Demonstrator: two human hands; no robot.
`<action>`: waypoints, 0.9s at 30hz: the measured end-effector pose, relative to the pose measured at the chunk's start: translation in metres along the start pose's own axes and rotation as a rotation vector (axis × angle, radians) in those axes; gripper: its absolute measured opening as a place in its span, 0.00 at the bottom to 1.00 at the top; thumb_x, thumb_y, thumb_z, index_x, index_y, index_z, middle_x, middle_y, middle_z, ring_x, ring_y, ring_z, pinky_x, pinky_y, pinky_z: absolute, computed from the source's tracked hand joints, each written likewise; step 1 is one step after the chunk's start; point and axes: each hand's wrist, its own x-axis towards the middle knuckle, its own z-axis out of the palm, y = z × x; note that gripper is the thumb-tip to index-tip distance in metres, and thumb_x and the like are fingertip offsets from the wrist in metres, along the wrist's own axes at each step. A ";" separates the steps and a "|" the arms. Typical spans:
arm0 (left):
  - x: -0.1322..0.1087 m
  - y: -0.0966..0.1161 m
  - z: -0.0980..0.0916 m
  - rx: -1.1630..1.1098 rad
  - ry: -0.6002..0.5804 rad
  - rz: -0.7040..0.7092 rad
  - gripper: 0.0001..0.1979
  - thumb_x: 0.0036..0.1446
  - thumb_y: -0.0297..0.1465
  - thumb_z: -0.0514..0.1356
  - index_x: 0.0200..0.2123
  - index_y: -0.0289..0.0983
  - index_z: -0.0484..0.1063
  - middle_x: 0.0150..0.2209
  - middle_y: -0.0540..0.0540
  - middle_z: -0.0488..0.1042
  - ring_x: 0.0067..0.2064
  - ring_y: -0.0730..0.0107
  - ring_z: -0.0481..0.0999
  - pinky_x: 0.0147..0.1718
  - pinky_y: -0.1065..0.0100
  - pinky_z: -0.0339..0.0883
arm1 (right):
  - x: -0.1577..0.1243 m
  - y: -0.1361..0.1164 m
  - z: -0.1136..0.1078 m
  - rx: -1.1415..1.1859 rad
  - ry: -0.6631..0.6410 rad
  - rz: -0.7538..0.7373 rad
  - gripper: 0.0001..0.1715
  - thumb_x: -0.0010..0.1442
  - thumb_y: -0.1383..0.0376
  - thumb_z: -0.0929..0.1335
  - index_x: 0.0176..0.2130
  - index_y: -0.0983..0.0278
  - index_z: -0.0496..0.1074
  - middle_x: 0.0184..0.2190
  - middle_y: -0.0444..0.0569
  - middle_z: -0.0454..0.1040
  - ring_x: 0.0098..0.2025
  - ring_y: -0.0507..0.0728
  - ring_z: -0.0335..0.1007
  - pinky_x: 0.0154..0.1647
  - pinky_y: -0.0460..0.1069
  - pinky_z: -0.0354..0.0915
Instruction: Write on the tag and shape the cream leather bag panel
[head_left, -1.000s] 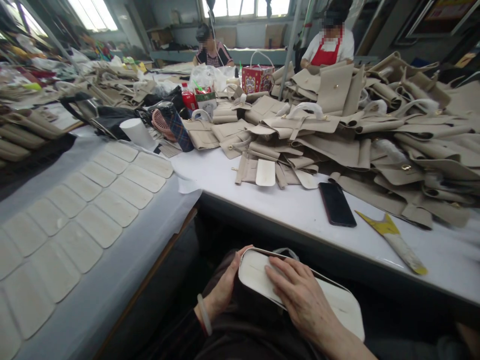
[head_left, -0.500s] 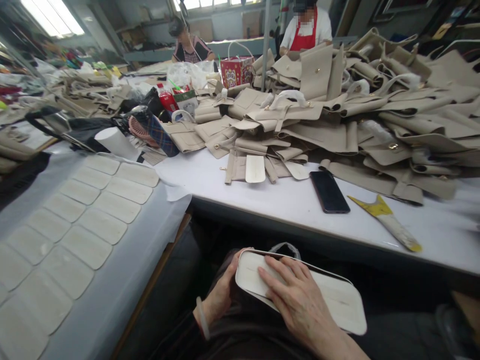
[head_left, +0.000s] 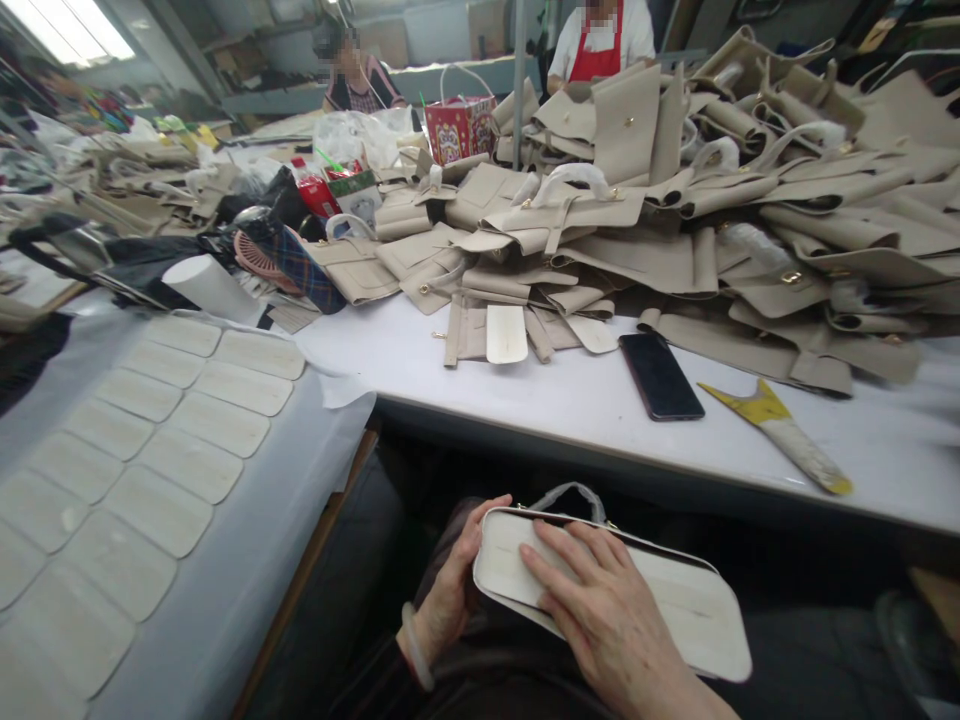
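A long white panel with rounded corners [head_left: 675,605] forms the face of a bag piece above my lap, and a plastic-wrapped handle [head_left: 574,492] shows behind its far edge. My left hand [head_left: 450,580], with a pale bangle on the wrist, grips the panel's left end, fingers behind and thumb near the upper corner. Across the panel's middle lies my right hand [head_left: 600,590], its fingers spread and pressed flat on the white surface. The underside of the bag piece is hidden.
Rows of white rounded panels [head_left: 154,505] lie on a covered table at left. A phone [head_left: 660,376] and a yellow-ended scraper [head_left: 780,435] rest on the white table [head_left: 420,365]. Beige bag pieces [head_left: 637,260] are heaped behind. Two people sit or stand beyond.
The bag piece and both hands have shifted slightly right and down in view, and more of the wrapped handle shows. The surroundings have slid a little left.
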 end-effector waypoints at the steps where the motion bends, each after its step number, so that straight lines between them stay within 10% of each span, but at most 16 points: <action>1: 0.000 0.001 0.000 0.019 0.003 0.000 0.24 0.68 0.39 0.46 0.63 0.37 0.59 0.62 0.37 0.63 0.61 0.47 0.63 0.58 0.52 0.58 | 0.000 -0.001 0.000 0.001 0.002 0.005 0.23 0.64 0.65 0.65 0.57 0.49 0.68 0.61 0.38 0.69 0.57 0.64 0.62 0.57 0.63 0.63; 15: 0.019 0.010 -0.006 0.351 -0.024 -0.067 0.28 0.57 0.44 0.62 0.58 0.41 0.66 0.61 0.40 0.65 0.59 0.46 0.67 0.56 0.54 0.65 | -0.001 -0.007 -0.006 0.336 0.037 0.226 0.26 0.55 0.73 0.68 0.53 0.57 0.70 0.60 0.43 0.70 0.60 0.64 0.61 0.64 0.66 0.57; 20: 0.020 0.030 -0.009 0.726 -0.131 -0.072 0.34 0.60 0.45 0.59 0.67 0.48 0.52 0.69 0.45 0.50 0.68 0.48 0.52 0.65 0.47 0.48 | -0.015 0.003 -0.035 0.882 0.439 0.442 0.21 0.55 0.71 0.69 0.49 0.58 0.73 0.65 0.51 0.63 0.65 0.61 0.59 0.65 0.61 0.58; 23: 0.022 0.052 -0.005 1.188 -0.228 0.182 0.35 0.60 0.42 0.59 0.68 0.52 0.50 0.71 0.50 0.45 0.70 0.49 0.43 0.67 0.43 0.38 | -0.046 0.038 -0.049 0.912 0.817 0.604 0.14 0.61 0.62 0.68 0.47 0.60 0.74 0.58 0.55 0.71 0.60 0.63 0.66 0.63 0.63 0.59; 27: 0.023 0.061 0.055 1.640 -0.579 0.561 0.26 0.61 0.38 0.58 0.63 0.56 0.60 0.69 0.54 0.51 0.68 0.47 0.51 0.64 0.47 0.52 | -0.094 0.090 -0.024 0.890 0.932 1.038 0.21 0.56 0.50 0.70 0.38 0.65 0.76 0.39 0.54 0.79 0.44 0.64 0.73 0.51 0.60 0.67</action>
